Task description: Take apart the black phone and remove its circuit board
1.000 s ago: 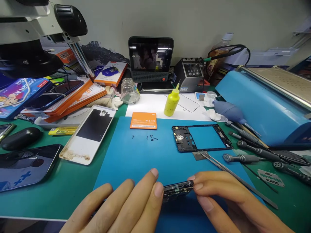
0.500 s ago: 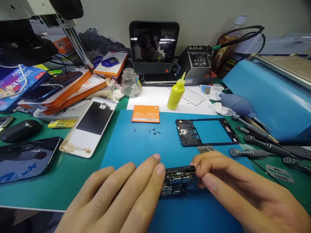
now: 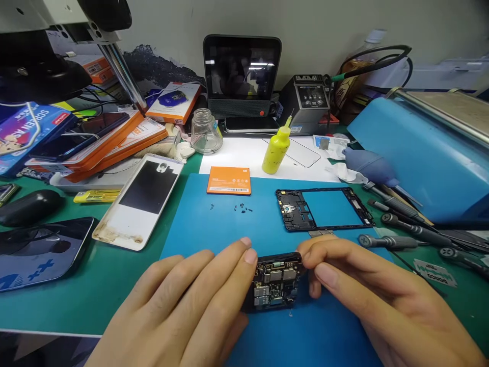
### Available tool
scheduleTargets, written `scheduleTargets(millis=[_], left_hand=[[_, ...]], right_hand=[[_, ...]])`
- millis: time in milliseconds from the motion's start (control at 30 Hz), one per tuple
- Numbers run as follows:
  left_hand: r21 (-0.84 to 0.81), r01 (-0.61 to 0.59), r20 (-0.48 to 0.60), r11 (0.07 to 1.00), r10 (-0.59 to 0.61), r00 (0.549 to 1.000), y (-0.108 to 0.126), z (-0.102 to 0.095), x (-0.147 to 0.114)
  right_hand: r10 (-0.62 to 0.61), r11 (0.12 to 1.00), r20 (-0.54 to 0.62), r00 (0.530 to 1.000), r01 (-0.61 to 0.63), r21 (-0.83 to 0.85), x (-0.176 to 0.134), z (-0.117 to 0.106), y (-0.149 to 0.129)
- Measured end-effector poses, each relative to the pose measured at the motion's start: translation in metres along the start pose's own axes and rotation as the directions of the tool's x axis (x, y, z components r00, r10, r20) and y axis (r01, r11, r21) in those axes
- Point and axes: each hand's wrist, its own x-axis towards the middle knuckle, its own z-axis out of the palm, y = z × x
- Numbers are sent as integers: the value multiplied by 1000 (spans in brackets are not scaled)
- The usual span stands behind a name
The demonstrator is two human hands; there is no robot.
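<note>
**Opened phone body held between both hands on the blue mat**

Item 1: my left hand [image 3: 191, 300], fingers extended and close together, fingertips pressed to the left edge of the opened phone body [image 3: 274, 281]; item 2: my right hand [image 3: 367, 295], thumb and forefinger pinching the phone body's upper right corner, other fingers curled beneath; the phone body sits directly between the two hands, tilted up toward me, circuit board and metal shields exposed, over the near part of the blue mat [image 3: 214, 229].

Beyond the hands, on the same mat: black phone frame [image 3: 324, 208], lying flat, just past my right fingertips; a scatter of small screws [image 3: 242, 208] near mid-mat; orange battery [image 3: 228, 180] at the far edge. Off the mat: yellow squeeze bottle [image 3: 276, 151] upright behind the battery; white back cover [image 3: 139, 201] to the left on the green surface; screwdrivers [image 3: 408, 227] to the right, well apart from the phone body; glass jar [image 3: 205, 131] and a dark-screened monitor [image 3: 242, 75] at the back wall.
</note>
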Motion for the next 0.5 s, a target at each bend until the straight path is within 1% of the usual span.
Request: scheduleTargets(millis=[67,133,233,300,367,400,467,500], left_hand=[[-2,-36,13,999,36,999,-4,3,0],[-10,-32,31,999,33,999,-8,6,0],[-56,44,60,997,-41,997,-11,11,-2],[-92,78,79,993,-71,994,-12,14,-3],[-100,120,97,988,-110,989,-12,17,-4],[-92,138,105,986,-128,986,-12,17,-5],[-68,139,120,988,-130,984,-13,18,-4],[-60,126,126,990,-118,985,-14,17,-4]], right_hand=[[-12,1000,-38,999,11,-12,-1,2,-2],[-42,997,-51,998,39,-71,-2,3,-2],[-59,985,-10,998,57,-163,-5,2,-1],[-49,986,14,999,51,-160,-7,0,2],[2,995,34,999,2,-97,-9,-1,4],[53,998,57,997,-51,-49,-10,-2,5],[194,978,133,972,-203,52,-14,-4,6],[264,955,175,948,-283,93,-17,-4,5]])
